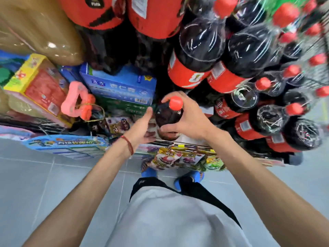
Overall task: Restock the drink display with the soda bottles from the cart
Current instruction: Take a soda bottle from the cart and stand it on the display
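Observation:
A dark cola bottle with a red cap stands upright in the middle of the view, seen from above. My right hand wraps around its neck and shoulder from the right. My left hand presses its fingers against the bottle's left side lower down. Behind and to the right rise stacked cola bottles with red labels, several wrapped in clear plastic, lying with their caps toward the right.
A blue carton sits left of the bottle, with a yellow and red box and a pink toy further left. Snack packets hang below my hands. Grey floor tiles and my blue shoes are underneath.

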Motion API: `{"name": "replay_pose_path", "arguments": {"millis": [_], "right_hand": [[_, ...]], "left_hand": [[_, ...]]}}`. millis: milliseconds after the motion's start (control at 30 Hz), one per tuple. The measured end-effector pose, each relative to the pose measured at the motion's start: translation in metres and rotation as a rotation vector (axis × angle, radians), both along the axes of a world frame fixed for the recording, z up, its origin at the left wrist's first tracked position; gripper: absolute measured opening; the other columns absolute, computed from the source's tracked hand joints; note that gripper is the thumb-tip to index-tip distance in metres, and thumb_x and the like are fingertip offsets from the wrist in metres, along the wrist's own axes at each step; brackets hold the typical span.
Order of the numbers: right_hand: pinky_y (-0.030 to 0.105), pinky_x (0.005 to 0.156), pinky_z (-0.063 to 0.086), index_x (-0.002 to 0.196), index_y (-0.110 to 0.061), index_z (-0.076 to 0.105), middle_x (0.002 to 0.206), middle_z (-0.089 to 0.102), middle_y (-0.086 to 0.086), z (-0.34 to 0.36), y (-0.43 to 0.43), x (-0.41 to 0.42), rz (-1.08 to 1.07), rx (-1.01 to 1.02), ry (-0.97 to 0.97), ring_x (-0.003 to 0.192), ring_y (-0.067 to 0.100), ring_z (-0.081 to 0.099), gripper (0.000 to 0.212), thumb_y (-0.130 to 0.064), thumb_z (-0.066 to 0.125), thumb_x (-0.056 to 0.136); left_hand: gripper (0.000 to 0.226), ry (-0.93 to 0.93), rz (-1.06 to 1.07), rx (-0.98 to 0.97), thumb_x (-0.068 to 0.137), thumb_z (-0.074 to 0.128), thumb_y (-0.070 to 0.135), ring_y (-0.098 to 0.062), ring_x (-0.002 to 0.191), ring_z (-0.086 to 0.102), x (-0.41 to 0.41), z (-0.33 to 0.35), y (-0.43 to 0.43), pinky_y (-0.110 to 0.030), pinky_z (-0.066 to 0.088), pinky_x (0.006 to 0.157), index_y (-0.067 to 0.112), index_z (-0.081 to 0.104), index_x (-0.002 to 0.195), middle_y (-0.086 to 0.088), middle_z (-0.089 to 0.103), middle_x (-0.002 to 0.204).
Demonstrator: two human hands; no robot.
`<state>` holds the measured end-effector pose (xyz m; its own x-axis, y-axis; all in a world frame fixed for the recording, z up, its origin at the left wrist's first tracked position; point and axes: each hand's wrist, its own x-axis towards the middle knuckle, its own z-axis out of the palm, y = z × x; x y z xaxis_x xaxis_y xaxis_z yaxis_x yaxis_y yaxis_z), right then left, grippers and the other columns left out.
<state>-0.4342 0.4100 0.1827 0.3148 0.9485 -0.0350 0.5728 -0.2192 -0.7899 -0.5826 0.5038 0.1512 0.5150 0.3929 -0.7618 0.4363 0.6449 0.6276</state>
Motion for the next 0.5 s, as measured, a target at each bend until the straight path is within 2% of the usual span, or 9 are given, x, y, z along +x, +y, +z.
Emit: {"name": "replay_pose_path", "arguments": {"millis": [33,133,200,267,367,467,500], "right_hand": [[0.037,0.104,0.046,0.119,-0.015,0.063,0.121,0.062,-0.001,0.001,-0.009,0.006,-0.039,0.018,0.029,0.112,0.015,0.06,0.072,-0.033,0.094,0.057],[0.033,0.107,0.044,0.12,-0.017,0.065,0.12,0.066,-0.008,0.003,-0.034,0.022,-0.155,0.032,0.077,0.115,0.009,0.061,0.059,-0.039,0.09,0.071],[0.029,0.104,0.044,0.117,-0.019,0.068,0.117,0.069,-0.01,0.003,-0.042,0.027,-0.201,0.02,0.117,0.112,0.007,0.062,0.043,-0.04,0.083,0.083],[0.026,0.1,0.046,0.115,-0.018,0.069,0.114,0.069,-0.009,0.003,-0.041,0.024,-0.237,0.026,0.161,0.107,0.007,0.063,0.035,-0.037,0.08,0.087],[0.035,0.103,0.046,0.114,-0.018,0.07,0.115,0.069,-0.007,-0.004,-0.047,0.024,-0.296,0.063,0.198,0.109,0.012,0.064,0.034,-0.035,0.08,0.087],[0.039,0.105,0.046,0.114,-0.018,0.069,0.118,0.069,-0.004,-0.007,-0.063,0.037,-0.313,0.087,0.27,0.112,0.014,0.063,0.033,-0.031,0.08,0.086],[0.039,0.104,0.046,0.114,-0.018,0.068,0.118,0.069,-0.005,-0.007,-0.068,0.041,-0.311,0.089,0.274,0.112,0.014,0.063,0.033,-0.031,0.08,0.087]], "left_hand": [[0.052,0.005,-0.021,-0.014,0.102,0.032,0.061,-0.021,0.087,0.063,0.009,0.003,-0.004,-0.036,0.054,0.085,0.02,0.064,0.11,-0.001,0.072,0.09],[0.059,0.021,-0.045,-0.03,0.101,0.035,0.061,-0.022,0.094,0.064,0.036,0.002,-0.017,-0.048,0.05,0.104,0.016,0.059,0.131,-0.005,0.067,0.103],[0.054,0.052,-0.045,0.013,0.102,0.033,0.062,-0.018,0.091,0.064,0.052,0.004,-0.026,-0.048,0.05,0.104,0.02,0.062,0.12,-0.002,0.066,0.103],[0.05,0.104,0.01,0.025,0.103,0.032,0.062,-0.017,0.087,0.063,0.064,0.003,-0.033,-0.044,0.052,0.095,0.023,0.063,0.107,-0.003,0.068,0.104],[0.048,0.144,0.04,0.062,0.104,0.031,0.058,-0.019,0.084,0.065,0.08,0.007,-0.045,-0.039,0.054,0.083,0.022,0.062,0.106,-0.002,0.069,0.098],[0.049,0.183,0.051,0.08,0.102,0.033,0.06,-0.031,0.101,0.069,0.093,0.005,-0.056,-0.052,0.052,0.1,0.023,0.064,0.095,-0.003,0.07,0.092],[0.048,0.196,0.066,0.089,0.102,0.033,0.058,-0.031,0.096,0.068,0.097,0.006,-0.062,-0.051,0.051,0.101,0.022,0.063,0.092,-0.004,0.069,0.089]]}}
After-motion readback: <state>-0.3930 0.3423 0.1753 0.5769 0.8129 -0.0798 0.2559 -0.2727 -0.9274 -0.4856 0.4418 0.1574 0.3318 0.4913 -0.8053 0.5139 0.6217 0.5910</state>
